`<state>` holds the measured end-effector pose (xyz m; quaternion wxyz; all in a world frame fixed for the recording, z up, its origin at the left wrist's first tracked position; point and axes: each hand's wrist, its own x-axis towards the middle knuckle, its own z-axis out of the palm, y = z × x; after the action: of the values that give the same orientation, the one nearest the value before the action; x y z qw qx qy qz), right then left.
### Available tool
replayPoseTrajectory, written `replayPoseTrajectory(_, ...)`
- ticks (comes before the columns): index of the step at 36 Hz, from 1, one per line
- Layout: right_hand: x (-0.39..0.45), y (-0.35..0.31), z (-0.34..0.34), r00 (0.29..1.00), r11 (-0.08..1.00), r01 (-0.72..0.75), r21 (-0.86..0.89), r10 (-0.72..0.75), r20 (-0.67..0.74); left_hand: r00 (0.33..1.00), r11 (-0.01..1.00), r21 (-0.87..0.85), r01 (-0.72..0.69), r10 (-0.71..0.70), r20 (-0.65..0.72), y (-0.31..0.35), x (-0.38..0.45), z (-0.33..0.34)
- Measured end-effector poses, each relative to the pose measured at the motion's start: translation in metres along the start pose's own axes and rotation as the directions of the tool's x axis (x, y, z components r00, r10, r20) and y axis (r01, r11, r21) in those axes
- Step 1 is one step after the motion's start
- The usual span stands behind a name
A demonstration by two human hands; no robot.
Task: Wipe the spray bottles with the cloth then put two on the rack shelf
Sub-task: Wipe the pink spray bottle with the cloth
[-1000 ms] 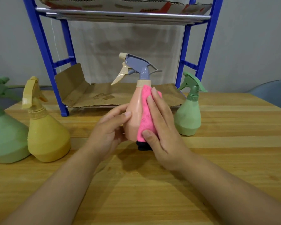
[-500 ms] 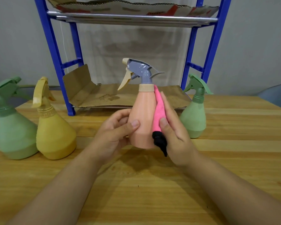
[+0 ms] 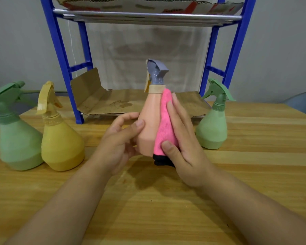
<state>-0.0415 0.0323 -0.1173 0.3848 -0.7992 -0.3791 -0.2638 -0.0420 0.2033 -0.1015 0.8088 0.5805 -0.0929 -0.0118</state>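
Note:
A peach spray bottle (image 3: 149,121) with a grey-blue trigger head stands upright at the table's middle. My left hand (image 3: 120,140) grips its left side, thumb on the front. My right hand (image 3: 181,140) presses a pink cloth (image 3: 164,126) with a black edge flat against the bottle's right side. A yellow spray bottle (image 3: 61,140) and a green spray bottle (image 3: 16,138) stand at the left. A smaller green spray bottle (image 3: 212,129) stands just right of my right hand. The blue rack (image 3: 60,55) rises behind, its lower shelf lined with cardboard (image 3: 120,103).
The wooden table (image 3: 148,209) stretches toward me with bare boards. The rack's upper shelf (image 3: 147,15) holds flattened cardboard. A grey wall is behind, and a grey-blue chair edge (image 3: 304,101) shows at the far right.
The peach bottle has turned, so its trigger head now points away rather than left. My right hand has spread the cloth flat over the bottle's right side again.

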Motion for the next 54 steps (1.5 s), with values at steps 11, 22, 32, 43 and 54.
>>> replayPoseTrajectory(11, -0.001, 0.006, -0.001, 0.995, 0.985, 0.07, -0.159, -0.057, 0.086, 0.991, 0.998, 0.06, 0.01, -0.018, 0.13, -0.005, 0.001, 0.003)
replayPoseTrajectory(22, 0.002, 0.001, -0.007, 0.972, 0.875, -0.18, 0.45, 0.227, -0.054, 0.988, 1.0, 0.004, 0.028, -0.028, 0.151, -0.005, 0.0, 0.005)
replayPoseTrajectory(32, 0.001, 0.001, 0.0, 0.99, 0.991, -0.109, 0.079, 0.115, -0.082, 0.983, 0.998, 0.048, 0.033, -0.041, 0.179, -0.006, 0.004, 0.005)
replayPoseTrajectory(43, -0.004, 0.004, -0.003, 0.995, 0.985, 0.103, -0.141, -0.104, -0.006, 0.992, 0.999, 0.001, 0.045, -0.045, 0.118, -0.005, 0.004, 0.003)
replayPoseTrajectory(54, 0.004, -0.004, -0.009, 0.997, 0.984, -0.053, 0.172, 0.061, -0.039, 0.972, 0.997, 0.048, 0.055, -0.064, 0.225, -0.005, 0.002, -0.005)
